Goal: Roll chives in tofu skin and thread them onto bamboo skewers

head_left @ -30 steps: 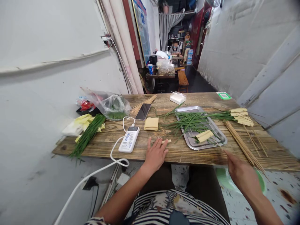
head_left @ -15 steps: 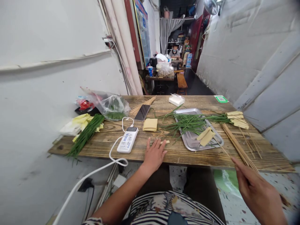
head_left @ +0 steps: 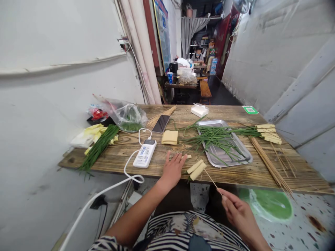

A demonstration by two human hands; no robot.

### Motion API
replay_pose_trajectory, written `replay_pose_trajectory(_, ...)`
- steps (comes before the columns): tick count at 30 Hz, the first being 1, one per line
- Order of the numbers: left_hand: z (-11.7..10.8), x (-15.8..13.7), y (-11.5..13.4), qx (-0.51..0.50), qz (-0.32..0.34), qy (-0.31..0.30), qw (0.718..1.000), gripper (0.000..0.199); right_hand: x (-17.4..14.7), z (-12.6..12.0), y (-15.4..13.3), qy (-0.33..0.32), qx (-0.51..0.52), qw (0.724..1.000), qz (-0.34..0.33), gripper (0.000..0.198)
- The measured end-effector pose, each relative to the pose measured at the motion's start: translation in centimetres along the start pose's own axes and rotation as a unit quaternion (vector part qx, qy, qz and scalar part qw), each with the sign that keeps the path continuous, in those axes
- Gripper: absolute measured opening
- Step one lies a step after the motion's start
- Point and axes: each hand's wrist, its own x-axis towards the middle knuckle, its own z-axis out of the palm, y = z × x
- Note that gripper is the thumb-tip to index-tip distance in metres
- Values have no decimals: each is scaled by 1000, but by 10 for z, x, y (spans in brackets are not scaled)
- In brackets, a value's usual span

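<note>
Along the bench [head_left: 309, 179], at its left end, chives [head_left: 99, 148] lie across the front corner, their tips reaching past the edge. Next come the power bank [head_left: 145, 153] and its loose cable [head_left: 131, 176], which drops over the front edge, then the stack of sheets [head_left: 169, 137]. Bare wood shows between the power bank and the left hand [head_left: 173, 170], which rests palm down, fingers spread and unclosed, the end of a small pale piece [head_left: 188, 157] jutting beyond them.

Just right of that hand are two rolls [head_left: 196, 169] on a skewer [head_left: 213, 181]. Half a second ago they were over the tray [head_left: 243, 159]; now they are off its near-left corner and close to the left fingers, which puts them within that hand's reach. They sit near the front edge; whether they touch the wood or hang just above it is hard to tell.

The right hand [head_left: 237, 207] pinches the skewer's far end, out beyond the edge, with the tray's raised rim behind it. Further right, bundled sticks [head_left: 270, 165] overhang the front edge, bounding sideways room there.
</note>
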Motion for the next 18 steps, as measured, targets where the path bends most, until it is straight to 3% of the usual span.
replay_pose_trajectory(3, -1, 2, -3, 10, 12, -9, 1000, 55, 7, 7, 17, -39, 13, 999, 35, 72)
replay_pose_trajectory(7, 1, 4, -4, 31, 22, -4, 999, 54, 14, 5, 13, -70, -164, 981, -71, 57)
replay_pose_trajectory(10, 3, 5, -4, 39, 25, -6, 999, 54, 25, 7, 5, -11, -333, 921, -200, 43)
replay_pose_trajectory(13, 2, 5, -4, 36, 27, -12, 999, 56, 34, 16, 2, 35, -422, 856, -297, 37)
replay_pose_trajectory(16, 2, 6, -4, 32, 17, -28, 999, 53, 36, 25, 6, 31, -432, 821, -373, 38)
replay_pose_trajectory(18, 1, 7, -3, 32, 10, -32, 999, 50, 36, 29, 9, 19, -426, 812, -399, 39)
